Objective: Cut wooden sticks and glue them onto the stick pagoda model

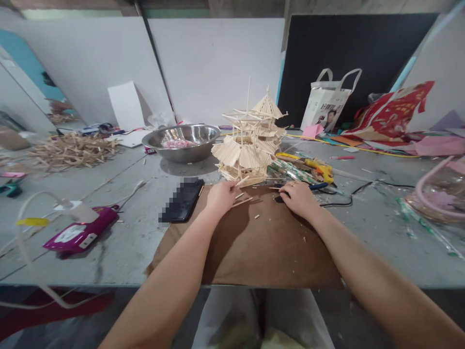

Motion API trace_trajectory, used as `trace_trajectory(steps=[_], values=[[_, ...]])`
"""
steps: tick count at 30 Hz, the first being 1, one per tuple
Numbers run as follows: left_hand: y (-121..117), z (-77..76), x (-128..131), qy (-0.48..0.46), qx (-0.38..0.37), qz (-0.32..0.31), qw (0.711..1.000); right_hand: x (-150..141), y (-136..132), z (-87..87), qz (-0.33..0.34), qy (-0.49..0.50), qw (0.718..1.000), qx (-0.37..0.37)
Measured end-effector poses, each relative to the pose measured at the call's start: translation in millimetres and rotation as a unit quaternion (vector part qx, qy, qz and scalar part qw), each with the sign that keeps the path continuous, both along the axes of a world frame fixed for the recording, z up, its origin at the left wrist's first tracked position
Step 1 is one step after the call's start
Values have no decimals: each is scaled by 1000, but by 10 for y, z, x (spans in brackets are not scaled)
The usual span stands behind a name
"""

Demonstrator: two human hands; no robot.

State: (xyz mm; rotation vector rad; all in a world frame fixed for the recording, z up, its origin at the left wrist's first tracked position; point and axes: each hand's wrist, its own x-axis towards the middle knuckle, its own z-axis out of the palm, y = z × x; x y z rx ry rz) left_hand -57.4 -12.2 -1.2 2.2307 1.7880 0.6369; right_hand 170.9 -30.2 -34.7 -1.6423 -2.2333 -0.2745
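Observation:
My left hand (221, 196) is closed, its fingertips pinching a short thin wooden stick (242, 181) just in front of a model pagoda (243, 155) built from such sticks. Beside those fingers, a few loose sticks (242, 201) lie on a brown sheet (269, 252). My right hand (300, 198) rests at the sheet's far right part with its fingers curled together; what they hold, if anything, is hidden. A blue-handled tool (319, 186) shows behind this hand, and a small dark piece (278, 199) sits at its fingertips.
A steel bowl (185, 152) stands behind the phone (181, 201). Further left are a purple power strip (83, 232) and a pile of wooden sticks (74, 151). A yellow glue gun (321, 169), a black cable (348, 198) and a white bag (323, 106) are on the right.

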Motion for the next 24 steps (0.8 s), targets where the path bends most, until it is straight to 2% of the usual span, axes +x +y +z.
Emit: trace_trajectory(steps=[2,5,10,15,18,21,24], values=[[-6,-11,-14,85,-7,-4,996,34,8,4,-12,-2,1000,-12],[-46,-38,2,152,-28,-33,987,69,23,17,-28,1,999,-24],[-90,-49,36,199,-43,-40,978,148,52,33,-78,2,997,-14],[-92,-49,49,208,-47,-34,976,216,75,30,-129,8,991,-25],[-90,-51,54,207,-46,-28,977,184,78,22,-120,8,993,-9],[-91,-56,58,206,-40,-25,977,106,76,18,-82,15,996,25],[-91,-59,61,206,-35,-28,978,29,84,30,-49,-2,999,12]])
